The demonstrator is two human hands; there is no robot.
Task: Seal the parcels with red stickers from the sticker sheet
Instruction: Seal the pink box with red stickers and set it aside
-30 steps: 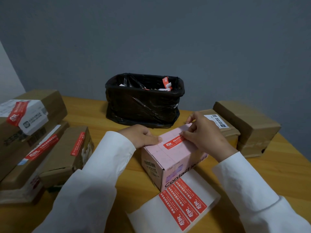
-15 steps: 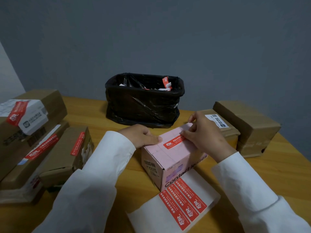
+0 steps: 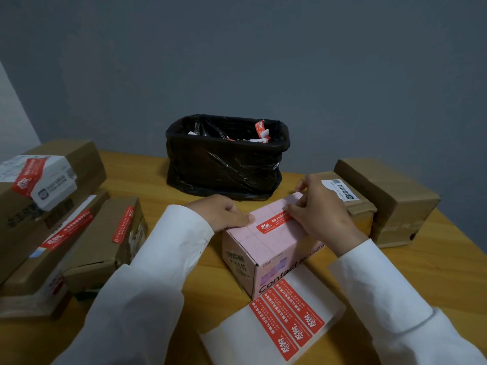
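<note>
A pink carton [image 3: 274,248] printed "Contact lenses" stands mid-table. One red sticker [image 3: 271,223] lies across its top seam. My left hand [image 3: 221,213] grips the carton's left top edge, thumb on the lid. Over the right part of the lid, my right hand [image 3: 321,212] presses the sticker's right end with the thumb, its fingers touching the far edge. In front of the carton lies the white sticker sheet [image 3: 321,293] with three red stickers [image 3: 287,317] on it.
A black-lined bin [image 3: 226,164] holding sticker scraps stands behind the carton. Brown parcels with red stickers are stacked at the left [image 3: 105,238]. Two brown parcels [image 3: 390,196] sit at the right, without red stickers on the sides I see. The wooden table [image 3: 434,272] ends at a grey wall.
My right hand's fingers have shifted slightly along the lid. The carton, the sheet and my left hand have stayed in place.
</note>
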